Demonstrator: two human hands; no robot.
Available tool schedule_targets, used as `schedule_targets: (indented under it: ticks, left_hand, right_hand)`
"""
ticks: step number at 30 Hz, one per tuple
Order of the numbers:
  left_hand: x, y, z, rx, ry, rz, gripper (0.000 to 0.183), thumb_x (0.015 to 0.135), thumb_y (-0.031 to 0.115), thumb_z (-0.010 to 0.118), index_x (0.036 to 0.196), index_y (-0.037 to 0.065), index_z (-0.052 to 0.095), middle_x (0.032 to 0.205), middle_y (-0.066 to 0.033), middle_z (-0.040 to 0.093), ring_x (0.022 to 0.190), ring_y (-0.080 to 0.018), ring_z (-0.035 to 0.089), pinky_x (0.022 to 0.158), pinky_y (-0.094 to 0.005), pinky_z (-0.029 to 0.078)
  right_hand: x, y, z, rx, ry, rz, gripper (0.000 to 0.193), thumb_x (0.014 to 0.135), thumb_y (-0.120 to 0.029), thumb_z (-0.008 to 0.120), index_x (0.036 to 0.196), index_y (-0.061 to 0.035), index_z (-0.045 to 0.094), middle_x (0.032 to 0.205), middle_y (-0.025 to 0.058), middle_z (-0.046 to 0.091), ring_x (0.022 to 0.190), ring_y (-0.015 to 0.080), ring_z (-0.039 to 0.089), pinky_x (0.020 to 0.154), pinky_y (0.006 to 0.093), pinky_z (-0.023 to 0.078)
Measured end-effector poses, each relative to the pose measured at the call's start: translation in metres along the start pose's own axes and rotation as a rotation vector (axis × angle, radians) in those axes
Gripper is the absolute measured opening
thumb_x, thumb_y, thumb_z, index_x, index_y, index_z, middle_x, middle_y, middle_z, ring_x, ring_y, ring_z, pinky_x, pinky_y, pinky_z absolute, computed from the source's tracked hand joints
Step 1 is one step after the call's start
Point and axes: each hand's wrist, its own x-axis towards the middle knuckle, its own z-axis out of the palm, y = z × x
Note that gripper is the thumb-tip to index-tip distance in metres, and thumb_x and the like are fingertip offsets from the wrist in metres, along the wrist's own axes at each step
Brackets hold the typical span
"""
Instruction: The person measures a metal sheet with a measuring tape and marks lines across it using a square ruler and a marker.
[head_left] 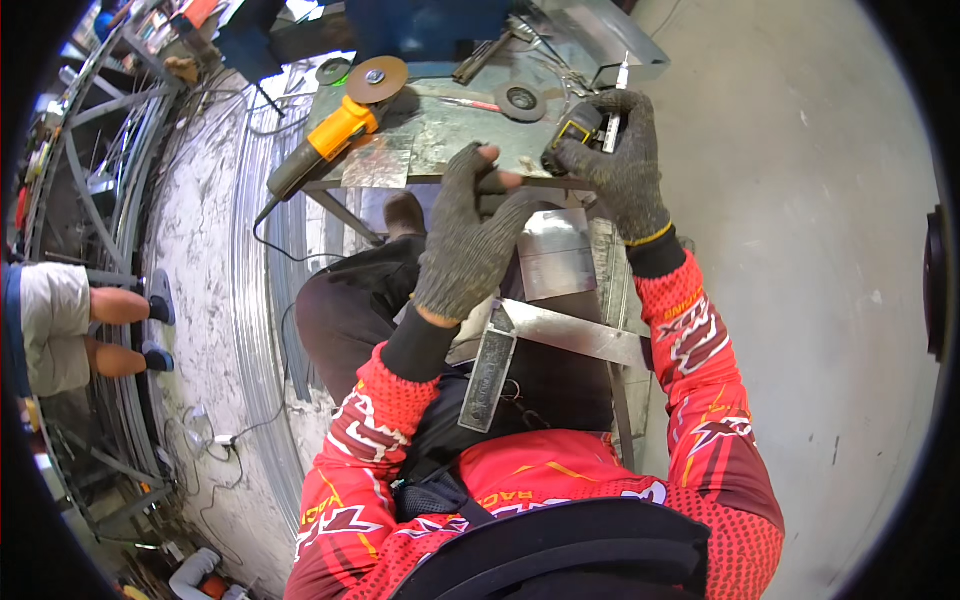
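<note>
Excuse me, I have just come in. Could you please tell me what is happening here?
The gloved right hand has a white pen between its fingers and touches a black-and-yellow tape measure at the worktable's edge. The gloved left hand is partly open, with nothing visible in its grip. A metal plate and a try square are over the lap. An angle grinder lies on the table.

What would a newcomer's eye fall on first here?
Probably the yellow-and-black angle grinder with its brown disc, on the left of the metal worktable. Then the dark-gloved right hand, at the worktable's right, holding a slim white marker beside a black-and-yellow tape measure. A silvery metal try square lies across the lap.
</note>
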Motion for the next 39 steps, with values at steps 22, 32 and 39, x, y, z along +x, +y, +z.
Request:
schedule_targets:
  ticks: [22, 32, 39]
  left_hand:
    - [-0.006, 0.015, 0.032, -0.085, 0.036, -0.081, 0.039, 0.089, -0.002, 0.065, 0.125, 0.001, 0.05, 0.089, -0.0029, 0.061, 0.074, -0.0088, 0.059, 0.066, -0.0244, 0.05]
    - [-0.007, -0.039, -0.034, -0.081, -0.043, -0.267, 0.047, 0.087, -0.001, 0.071, 0.129, 0.001, 0.051, 0.084, 0.0003, 0.059, 0.072, -0.007, 0.056, 0.065, -0.0252, 0.049]
    - [0.002, -0.069, -0.014, 0.123, -0.161, -0.193, 0.037, 0.09, 0.001, 0.071, 0.125, -0.001, 0.058, 0.091, -0.0024, 0.063, 0.08, -0.0091, 0.06, 0.069, -0.0253, 0.05]
  right_hand:
    - [-0.064, -0.037, -0.016, -0.231, 0.199, -0.358, 0.07, 0.072, -0.006, 0.091, 0.126, -0.0067, 0.046, 0.127, 0.0135, 0.054, 0.115, 0.0239, 0.058, 0.104, 0.0422, 0.048]
    - [-0.082, 0.036, -0.066, -0.367, 0.205, -0.066, 0.061, 0.074, -0.013, 0.091, 0.12, -0.0048, 0.052, 0.105, 0.0079, 0.056, 0.094, 0.0194, 0.062, 0.088, 0.0372, 0.053]
    - [-0.093, 0.036, -0.05, -0.419, 0.187, 0.043, 0.063, 0.071, -0.015, 0.094, 0.118, -0.0032, 0.053, 0.108, 0.0095, 0.056, 0.097, 0.0233, 0.062, 0.09, 0.0388, 0.052]
